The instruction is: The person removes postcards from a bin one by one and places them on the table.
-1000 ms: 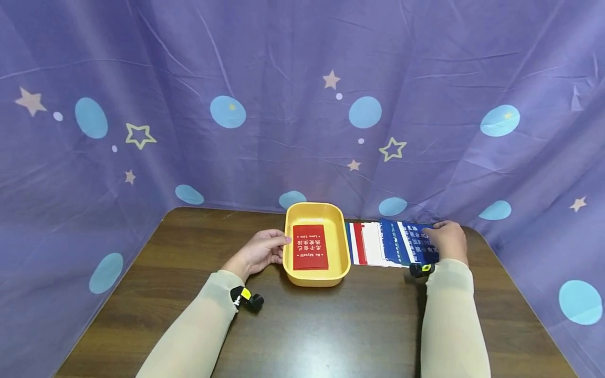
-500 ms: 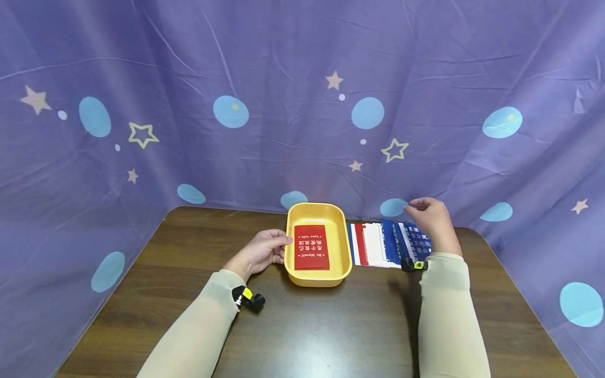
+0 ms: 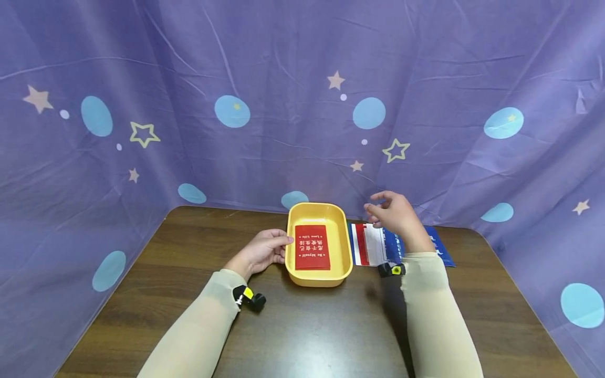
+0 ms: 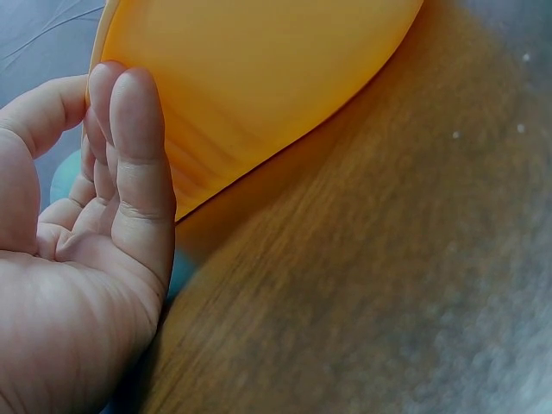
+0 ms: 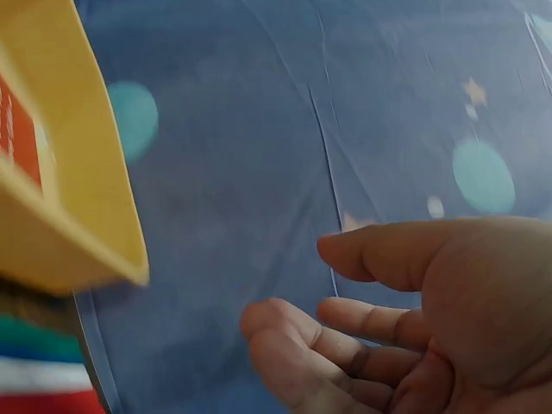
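My left hand (image 3: 262, 251) grips the left rim of a yellow plastic tray (image 3: 341, 273), thumb over the rim and fingers against the outer wall. Inside the tray lies a red card (image 3: 312, 248) with white lettering. To the right of the tray, a row of overlapping flat cards or envelopes spreads out: striped red and white ones (image 3: 363, 247), a white one (image 3: 375, 249) and blue ones (image 3: 438, 245). Over this row hovers my right hand (image 3: 394, 214), with thumb and fingers apart and nothing between them, as the right wrist view also shows. Its forearm hides part of the blue ones.
A brown wooden table (image 3: 302, 331) bears everything. Behind it and at both sides hangs a purple curtain (image 3: 293, 105) with stars and blue ovals, close to the table's back edge. A black wrist camera (image 3: 249, 298) is strapped to each wrist.
My right hand has lifted off the blue cards at the right end and moved left above the row, toward the tray. My left hand keeps its hold on the tray.
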`<state>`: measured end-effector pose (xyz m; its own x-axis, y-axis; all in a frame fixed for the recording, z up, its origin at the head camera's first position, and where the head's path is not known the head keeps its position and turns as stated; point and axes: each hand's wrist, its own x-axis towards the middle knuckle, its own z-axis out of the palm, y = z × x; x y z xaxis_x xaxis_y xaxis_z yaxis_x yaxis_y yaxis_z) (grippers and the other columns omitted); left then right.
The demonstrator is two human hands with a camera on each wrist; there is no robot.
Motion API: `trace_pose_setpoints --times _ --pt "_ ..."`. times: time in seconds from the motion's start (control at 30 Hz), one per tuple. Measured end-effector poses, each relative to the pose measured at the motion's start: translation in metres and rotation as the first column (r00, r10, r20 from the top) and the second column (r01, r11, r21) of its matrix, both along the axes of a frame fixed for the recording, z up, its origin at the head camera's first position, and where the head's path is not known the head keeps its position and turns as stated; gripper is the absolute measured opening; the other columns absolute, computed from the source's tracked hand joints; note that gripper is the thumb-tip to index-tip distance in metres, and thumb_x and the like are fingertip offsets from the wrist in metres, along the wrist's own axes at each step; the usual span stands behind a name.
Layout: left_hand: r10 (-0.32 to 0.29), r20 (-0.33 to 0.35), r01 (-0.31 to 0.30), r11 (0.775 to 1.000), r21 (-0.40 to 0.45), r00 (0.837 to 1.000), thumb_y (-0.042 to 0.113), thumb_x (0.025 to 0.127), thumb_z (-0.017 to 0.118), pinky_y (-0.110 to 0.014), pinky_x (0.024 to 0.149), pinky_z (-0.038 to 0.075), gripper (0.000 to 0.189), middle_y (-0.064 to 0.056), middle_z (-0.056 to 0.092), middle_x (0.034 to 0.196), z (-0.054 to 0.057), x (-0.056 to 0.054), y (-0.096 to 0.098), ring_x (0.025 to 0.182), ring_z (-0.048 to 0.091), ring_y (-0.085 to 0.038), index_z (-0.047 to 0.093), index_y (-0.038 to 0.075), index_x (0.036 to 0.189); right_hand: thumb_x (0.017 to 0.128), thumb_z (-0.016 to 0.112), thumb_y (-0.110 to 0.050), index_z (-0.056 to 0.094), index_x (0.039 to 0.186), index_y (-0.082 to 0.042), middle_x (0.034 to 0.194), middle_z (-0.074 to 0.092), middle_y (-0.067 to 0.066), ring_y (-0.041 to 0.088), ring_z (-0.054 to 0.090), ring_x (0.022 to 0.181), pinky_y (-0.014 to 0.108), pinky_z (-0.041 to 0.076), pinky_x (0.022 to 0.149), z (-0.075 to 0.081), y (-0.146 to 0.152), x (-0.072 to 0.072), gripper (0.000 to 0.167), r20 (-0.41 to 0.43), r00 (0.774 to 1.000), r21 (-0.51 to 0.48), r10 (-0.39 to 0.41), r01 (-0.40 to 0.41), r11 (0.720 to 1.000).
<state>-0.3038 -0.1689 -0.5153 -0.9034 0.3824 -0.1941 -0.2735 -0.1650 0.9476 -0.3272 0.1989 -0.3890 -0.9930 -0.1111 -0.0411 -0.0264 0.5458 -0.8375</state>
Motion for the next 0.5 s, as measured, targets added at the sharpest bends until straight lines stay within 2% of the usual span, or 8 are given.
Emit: trace_pose_setpoints --times 0.1,0.23,0.37,0.5 --pt "0.001 -0.004 -0.001 1.0 0.002 1.0 0.009 0.11 0.067 -0.022 0.059 0.063 0.01 0.001 0.073 0.077 0.0 0.001 0.0 0.062 0.066 -0.008 0.067 0.011 0.1 0.111 0.074 -0.023 0.058 0.153 0.007 0.13 0.077 0.034 0.026 0.084 0.092 0.04 0.074 0.083 -0.001 -0.02 0.0 0.054 0.011 0.998 -0.019 0.061 -0.061 0.998" --pt "-0.001 -0.002 0.001 1.0 0.005 1.0 0.009 0.11 0.067 -0.022 0.059 0.063 0.011 0.002 0.073 0.077 0.0 0.001 0.0 0.062 0.066 -0.008 0.068 0.012 0.099 0.111 0.075 -0.023 0.059 0.153 0.005 0.124 0.078 0.029 0.033 0.084 0.096 0.043 0.074 0.083 -0.003 -0.048 0.001 0.053 0.048 0.991 0.003 0.124 -0.124 0.992" --pt "0.008 0.0 -0.008 1.0 0.003 1.0 0.009 0.11 0.067 -0.023 0.059 0.063 0.011 0.001 0.074 0.078 0.0 0.0 0.0 0.062 0.067 -0.008 0.068 0.012 0.1 0.11 0.077 -0.027 0.06 0.154 0.003 0.125 0.077 0.024 0.034 0.083 0.099 0.047 0.074 0.088 -0.002 -0.075 -0.003 0.056 0.09 0.978 0.067 0.19 -0.197 0.978" --pt "0.012 -0.001 -0.012 1.0 0.0 1.0 0.008 0.11 0.067 -0.023 0.059 0.063 0.011 0.0 0.073 0.078 -0.003 -0.001 0.001 0.061 0.066 -0.008 0.068 0.012 0.099 0.109 0.078 -0.031 0.058 0.156 0.003 0.124 0.08 0.026 0.033 0.084 0.1 0.044 0.074 0.085 -0.006 -0.098 -0.014 0.061 0.15 0.965 0.164 0.217 -0.241 0.957"
